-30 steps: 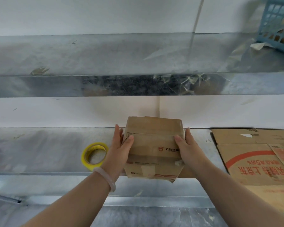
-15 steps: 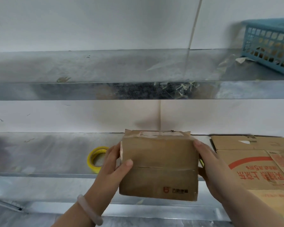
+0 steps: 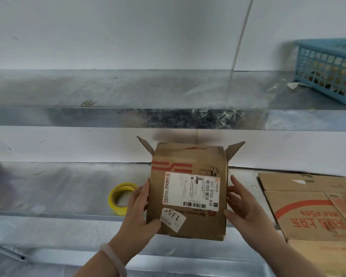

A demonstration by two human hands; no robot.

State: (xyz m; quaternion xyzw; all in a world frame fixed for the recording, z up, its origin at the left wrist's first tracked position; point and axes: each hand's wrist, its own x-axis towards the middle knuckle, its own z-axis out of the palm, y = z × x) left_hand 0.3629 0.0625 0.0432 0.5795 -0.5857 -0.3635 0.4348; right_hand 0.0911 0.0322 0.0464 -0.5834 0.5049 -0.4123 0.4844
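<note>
A brown cardboard box (image 3: 188,188) is held up between both hands in front of the lower metal shelf (image 3: 58,186), about midway along its front edge. Its bottom hangs below that edge, so it does not rest on the shelf. The box's broad face is turned to the camera. It carries a white shipping label (image 3: 192,190) and, at the lower left corner, a smaller white sticker (image 3: 173,217) marked 135. At the top, two short flaps stand open, one at each corner.

The left hand (image 3: 138,208) grips the box's left side, with the thumb laid across the front face beside the small sticker and the fingers along the left edge. A pale bracelet (image 3: 114,258) sits on that wrist. The right hand (image 3: 242,204) lies against the right side with its fingers straight and spread; the thumb meets the box's right edge low down.

A yellow tape roll (image 3: 120,194) stands on the lower shelf near its front edge, just left of the left hand. Flattened cardboard (image 3: 308,206) with red print lies at the shelf's right end. On the upper shelf (image 3: 108,90), a blue plastic basket (image 3: 328,70) sits at the right end against the white wall.
</note>
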